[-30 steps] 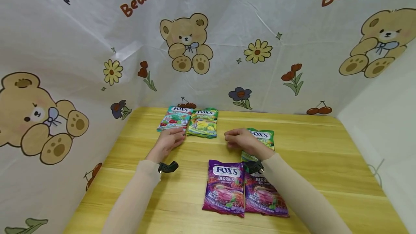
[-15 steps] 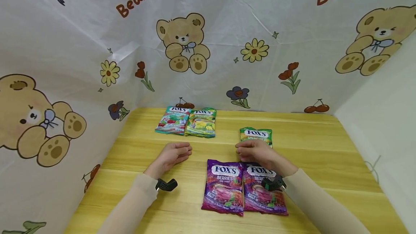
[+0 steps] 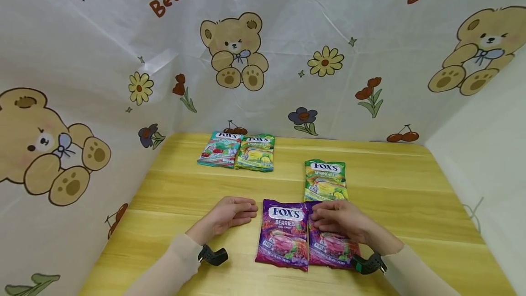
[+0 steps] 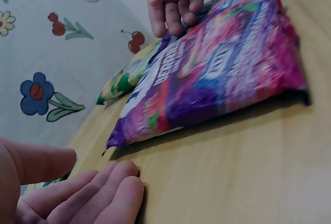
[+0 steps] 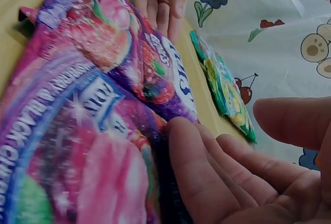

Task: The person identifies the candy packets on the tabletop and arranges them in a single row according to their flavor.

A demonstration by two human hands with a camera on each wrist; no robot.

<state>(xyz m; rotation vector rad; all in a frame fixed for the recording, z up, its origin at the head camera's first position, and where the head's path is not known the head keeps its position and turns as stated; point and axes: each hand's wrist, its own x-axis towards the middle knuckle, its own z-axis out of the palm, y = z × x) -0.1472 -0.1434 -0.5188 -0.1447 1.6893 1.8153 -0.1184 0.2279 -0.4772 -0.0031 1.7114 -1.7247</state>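
Observation:
My left hand [image 3: 231,216] hovers low by the left side of one purple berries candy bag [image 3: 283,239], fingers relaxed and holding nothing. In the left wrist view its fingertips [image 4: 124,182] are apart from the bag's near edge. A second purple berries candy bag [image 3: 330,248] lies right against the first one. Over its upper part is my right hand [image 3: 343,220], which hides some of the print. The right wrist view has the thumb spread from the fingers [image 5: 194,157], with nothing gripped between them. Just behind lies a green spring tea candy bag [image 3: 325,181].
A teal mint blossom candy bag [image 3: 220,150] and another green spring tea bag [image 3: 255,152] lie side by side at the back left of the wooden table [image 3: 394,204]. A white bear-print cloth [image 3: 283,35] hangs behind. Dark wrist cameras [image 3: 213,256] are strapped to both wrists.
Both hands have come back toward the body, away from the rear bags and down beside and over the purple bags. The right spring tea bag is now uncovered. The bags stay in place.

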